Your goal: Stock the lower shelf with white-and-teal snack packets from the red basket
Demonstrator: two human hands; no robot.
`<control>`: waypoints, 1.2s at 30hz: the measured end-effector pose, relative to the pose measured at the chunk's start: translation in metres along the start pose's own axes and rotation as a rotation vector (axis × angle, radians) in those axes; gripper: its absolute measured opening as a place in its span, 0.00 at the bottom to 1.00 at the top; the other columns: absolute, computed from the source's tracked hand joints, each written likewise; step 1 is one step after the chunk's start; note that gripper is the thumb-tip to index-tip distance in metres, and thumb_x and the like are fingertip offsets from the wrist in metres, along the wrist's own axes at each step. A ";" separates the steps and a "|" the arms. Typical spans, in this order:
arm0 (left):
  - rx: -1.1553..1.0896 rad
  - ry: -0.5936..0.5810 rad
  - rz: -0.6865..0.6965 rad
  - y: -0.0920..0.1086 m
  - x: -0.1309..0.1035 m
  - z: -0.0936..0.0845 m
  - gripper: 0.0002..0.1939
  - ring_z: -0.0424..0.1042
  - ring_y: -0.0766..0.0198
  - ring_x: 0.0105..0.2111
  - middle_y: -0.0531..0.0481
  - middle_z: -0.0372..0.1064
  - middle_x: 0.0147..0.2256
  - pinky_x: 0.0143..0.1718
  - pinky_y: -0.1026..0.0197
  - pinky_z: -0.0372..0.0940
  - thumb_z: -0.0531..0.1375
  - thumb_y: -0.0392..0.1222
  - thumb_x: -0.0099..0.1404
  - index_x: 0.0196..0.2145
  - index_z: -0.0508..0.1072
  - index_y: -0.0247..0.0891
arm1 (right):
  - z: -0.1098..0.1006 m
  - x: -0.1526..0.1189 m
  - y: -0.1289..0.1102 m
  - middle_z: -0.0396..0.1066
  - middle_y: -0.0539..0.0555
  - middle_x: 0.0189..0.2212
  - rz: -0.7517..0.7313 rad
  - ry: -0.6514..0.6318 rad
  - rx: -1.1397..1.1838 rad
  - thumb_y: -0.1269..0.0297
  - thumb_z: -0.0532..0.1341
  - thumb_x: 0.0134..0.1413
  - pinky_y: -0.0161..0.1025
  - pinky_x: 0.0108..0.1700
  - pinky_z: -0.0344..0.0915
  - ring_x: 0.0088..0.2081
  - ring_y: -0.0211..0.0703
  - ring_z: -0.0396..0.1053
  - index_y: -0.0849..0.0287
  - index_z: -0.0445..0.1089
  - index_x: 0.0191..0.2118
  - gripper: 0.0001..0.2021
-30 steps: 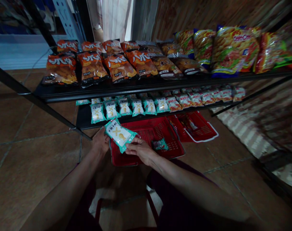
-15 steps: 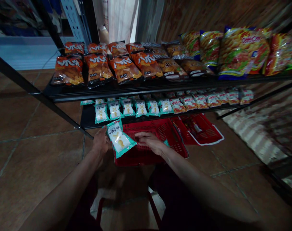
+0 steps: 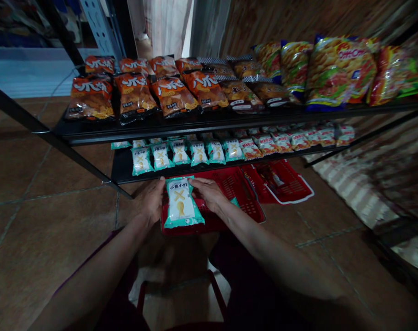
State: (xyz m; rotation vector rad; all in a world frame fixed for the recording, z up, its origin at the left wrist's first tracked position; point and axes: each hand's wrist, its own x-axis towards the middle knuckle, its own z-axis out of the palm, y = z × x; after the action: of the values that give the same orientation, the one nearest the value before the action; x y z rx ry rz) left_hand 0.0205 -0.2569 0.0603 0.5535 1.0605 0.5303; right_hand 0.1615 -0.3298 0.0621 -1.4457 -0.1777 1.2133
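Left hand (image 3: 152, 200) grips the top left corner of the teal snack packet (image 3: 181, 204), right hand (image 3: 206, 193) pinches the top right corner, so both are closed on it. Packet hangs upright over the red basket (image 3: 245, 202), just in front of the lower shelf (image 3: 122, 170). Risk: a corner-only hold on slick film could slip and drop it in the basket. Teal row (image 3: 181, 154) is close, a careless reach could knock it

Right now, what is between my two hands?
In the head view, a teal-and-white snack packet sits between the left hand and the right hand. Both grip its upper corners, above the red basket.
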 end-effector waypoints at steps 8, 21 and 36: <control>0.034 -0.040 -0.186 -0.021 -0.036 -0.011 0.14 0.74 0.57 0.34 0.38 0.73 0.35 0.37 0.55 0.69 0.52 0.46 0.64 0.32 0.70 0.31 | -0.012 0.009 -0.012 0.73 0.48 0.25 -0.051 0.228 0.192 0.68 0.65 0.45 0.31 0.31 0.67 0.27 0.32 0.69 0.59 0.71 0.29 0.03; -0.096 -0.114 -0.046 -0.051 -0.035 -0.002 0.10 0.73 0.64 0.28 0.50 0.71 0.25 0.41 0.55 0.68 0.66 0.33 0.51 0.25 0.66 0.34 | -0.010 0.011 -0.008 0.74 0.48 0.26 -0.064 0.213 0.168 0.69 0.65 0.45 0.32 0.34 0.67 0.28 0.32 0.69 0.59 0.70 0.28 0.03; -0.007 -0.088 0.006 -0.051 -0.040 0.002 0.08 0.71 0.66 0.27 0.51 0.70 0.26 0.39 0.54 0.70 0.67 0.34 0.49 0.26 0.70 0.31 | -0.025 0.018 -0.015 0.73 0.47 0.25 0.003 0.124 0.194 0.71 0.64 0.46 0.31 0.35 0.66 0.29 0.32 0.69 0.59 0.68 0.28 0.03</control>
State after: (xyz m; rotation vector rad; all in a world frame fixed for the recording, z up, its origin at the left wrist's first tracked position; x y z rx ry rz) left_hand 0.0138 -0.3216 0.0543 0.5689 0.9728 0.5103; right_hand 0.1955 -0.3292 0.0583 -1.3464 0.0265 1.1082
